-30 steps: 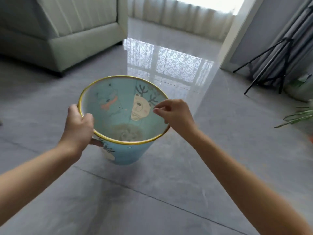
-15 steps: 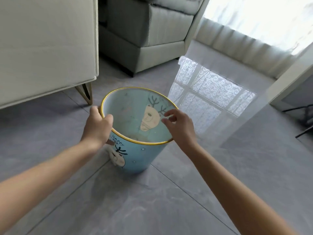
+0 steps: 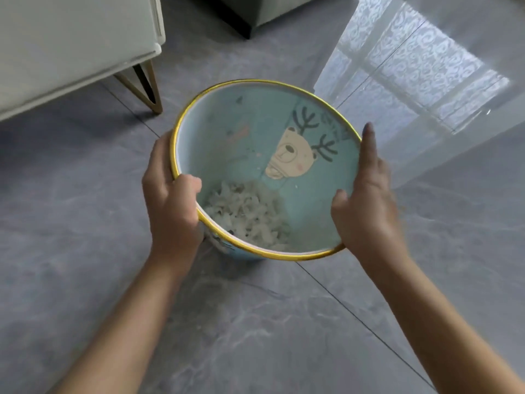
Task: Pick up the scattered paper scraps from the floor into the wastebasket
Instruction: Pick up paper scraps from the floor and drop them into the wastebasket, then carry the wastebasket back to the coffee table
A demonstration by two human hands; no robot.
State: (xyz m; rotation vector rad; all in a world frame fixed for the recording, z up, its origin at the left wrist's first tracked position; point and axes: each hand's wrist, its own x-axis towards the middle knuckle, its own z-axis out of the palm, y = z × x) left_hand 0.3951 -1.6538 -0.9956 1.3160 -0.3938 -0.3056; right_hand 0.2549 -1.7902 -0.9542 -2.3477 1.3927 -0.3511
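Note:
A light-blue wastebasket (image 3: 244, 132) with a yellow rim and a cartoon deer on its inner wall is in the middle of the view, tilted toward me. A heap of white paper scraps (image 3: 247, 214) lies at its bottom. My left hand (image 3: 170, 203) grips the near-left rim, thumb curled inside. My right hand (image 3: 366, 200) rests against the right rim with straight fingers, forefinger pointing up along the edge and thumb inside. No scraps show on the floor around it.
A pale sofa (image 3: 71, 44) with a gold metal leg (image 3: 145, 86) stands at the upper left. A dark-based armchair (image 3: 255, 12) is at the top. Grey floor tiles (image 3: 255, 331) surround the basket, with bright window glare (image 3: 412, 66) at the upper right.
The view has dropped closer over the basket, so the scraps inside show. My right hand went from hovering with pinched fingers over the opening to resting flat on the right rim. The left grip held.

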